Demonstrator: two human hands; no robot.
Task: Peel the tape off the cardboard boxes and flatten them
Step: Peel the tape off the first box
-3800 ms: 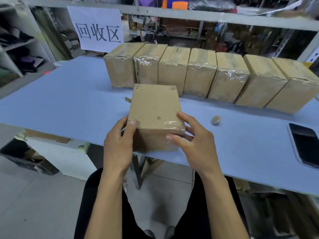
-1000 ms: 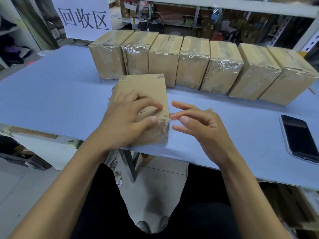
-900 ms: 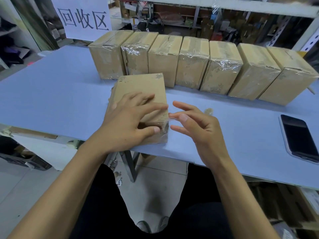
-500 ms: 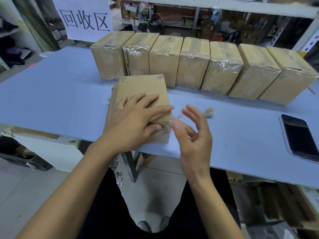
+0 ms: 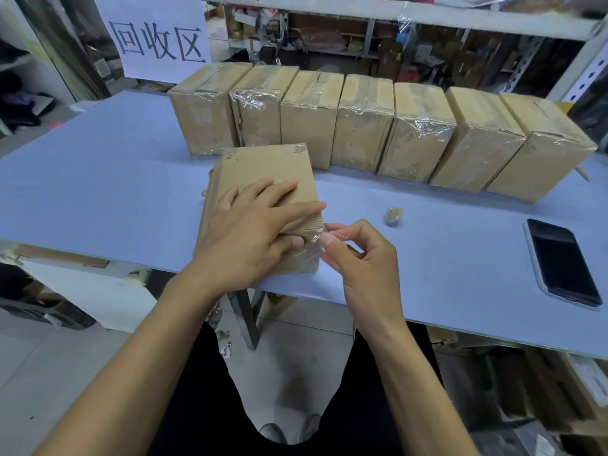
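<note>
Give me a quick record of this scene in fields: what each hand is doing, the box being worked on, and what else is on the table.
left hand: presses flat on the near box, thumb at its front edge
right hand: pinches clear tape at the box's front right corner
near box: lies on the table edge, not flattened
clear tape: wrinkled over the near corner
row of boxes: seven, taped, side by side behind
phone: face up, far right
tape scrap: small ball
table: light blue

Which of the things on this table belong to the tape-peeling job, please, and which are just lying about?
Job: near box, its clear tape, left hand, right hand, row of taped boxes.
Lying about: phone, small brown ball, paper sign.
</note>
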